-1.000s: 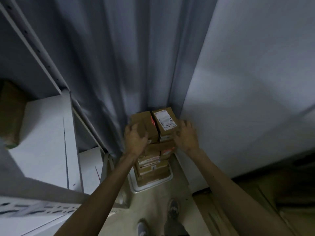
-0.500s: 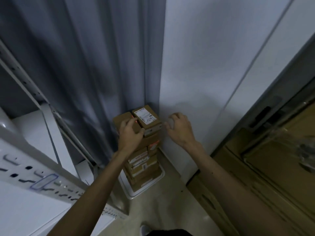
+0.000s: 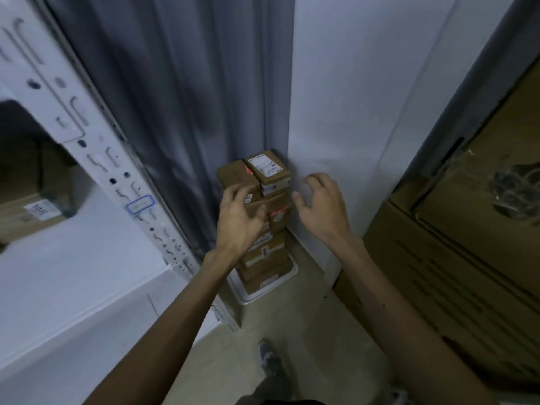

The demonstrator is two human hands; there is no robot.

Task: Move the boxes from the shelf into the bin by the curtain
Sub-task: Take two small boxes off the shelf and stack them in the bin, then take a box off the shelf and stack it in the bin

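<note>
A tall stack of small brown cardboard boxes (image 3: 267,171) rises from a white bin (image 3: 273,289) on the floor, in the corner between the grey curtain (image 3: 181,106) and the white wall. My left hand (image 3: 238,220) hovers in front of the stack's left side, fingers loosely spread and holding nothing; whether it touches the boxes is unclear. My right hand (image 3: 320,206) floats just right of the stack, apart from it, fingers relaxed and spread. On the white shelf at the left edge lies another brown box (image 3: 35,214) with a white label.
A white perforated shelf upright (image 3: 96,153) slants down to the left of the bin. Large brown cardboard cartons (image 3: 467,229) are stacked at the right. My shoe (image 3: 268,358) stands on the beige floor below the bin.
Both hands have come off the top boxes and drawn back slightly from the stack. The camera has swung to the right, so the cartons at the right show more.
</note>
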